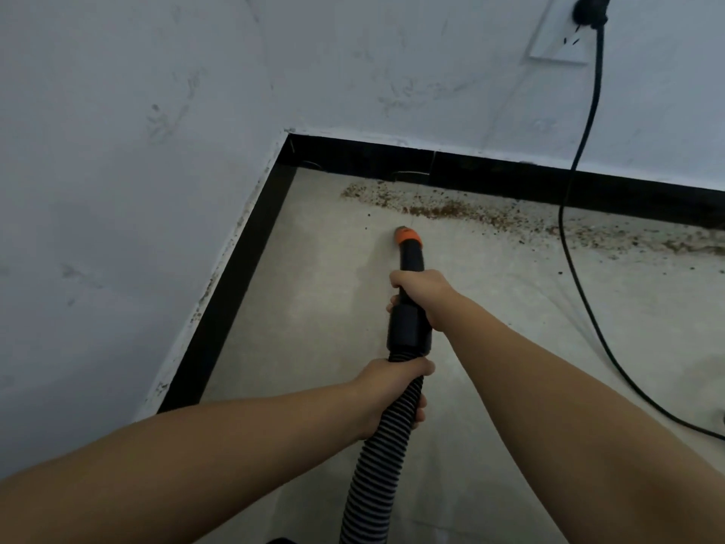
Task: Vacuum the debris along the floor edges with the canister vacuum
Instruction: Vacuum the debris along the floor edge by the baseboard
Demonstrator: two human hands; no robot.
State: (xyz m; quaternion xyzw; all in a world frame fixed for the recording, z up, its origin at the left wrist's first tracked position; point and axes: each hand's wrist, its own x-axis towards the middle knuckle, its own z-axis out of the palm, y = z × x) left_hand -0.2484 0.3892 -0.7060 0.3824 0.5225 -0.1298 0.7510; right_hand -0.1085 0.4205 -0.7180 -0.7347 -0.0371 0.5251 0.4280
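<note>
Two hands on the vacuum hose [386, 445]: right hand [425, 296] gripping the black wand [410, 292], left hand [394, 390] wrapped around the ribbed section. Orange-collared nozzle [406, 235] down on the floor [314, 308], just short of brown debris [451, 210] strewn along the black baseboard [490, 178]. Power cord [580, 268] trailing from the wall outlet [557, 41].

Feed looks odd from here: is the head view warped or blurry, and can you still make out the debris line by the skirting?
Head view: wide-angle warp bends the black skirting and stretches the forearms at the bottom edge; light is dim, flat and bluish, no glare, only soft shadows; focus is slightly soft, yet the brown debris reads clearly just beyond the orange nozzle tip; both hands are sharp enough.
</note>
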